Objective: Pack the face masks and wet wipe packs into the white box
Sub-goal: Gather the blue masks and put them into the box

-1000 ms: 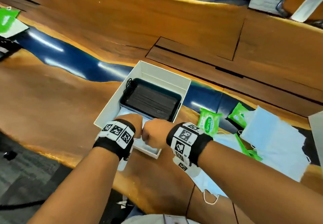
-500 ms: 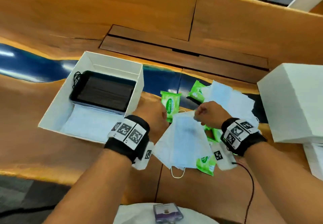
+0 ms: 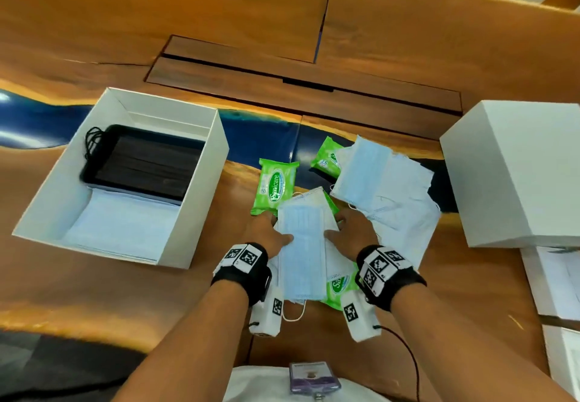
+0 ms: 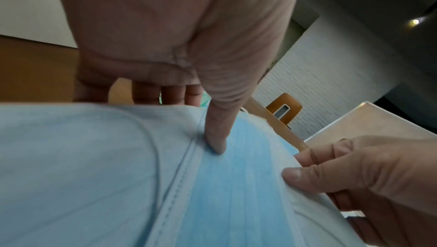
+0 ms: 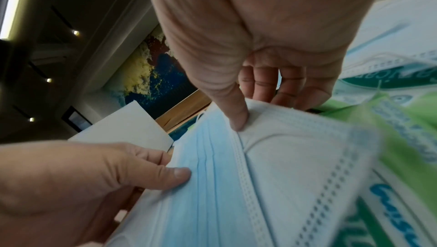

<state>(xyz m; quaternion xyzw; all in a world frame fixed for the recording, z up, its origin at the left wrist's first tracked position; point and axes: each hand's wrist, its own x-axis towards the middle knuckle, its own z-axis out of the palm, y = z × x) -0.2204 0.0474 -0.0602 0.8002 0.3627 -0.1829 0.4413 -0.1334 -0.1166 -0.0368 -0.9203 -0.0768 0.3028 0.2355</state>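
Step in hand: gathering a thin stack of pale blue pleated face masks, lying on the wooden bench over green wet wipe packs. Left hand and right hand pinch its side edges, thumbs on top. Next, by judgement: lift level and carry left into the open white cardboard box, onto the masks already there.
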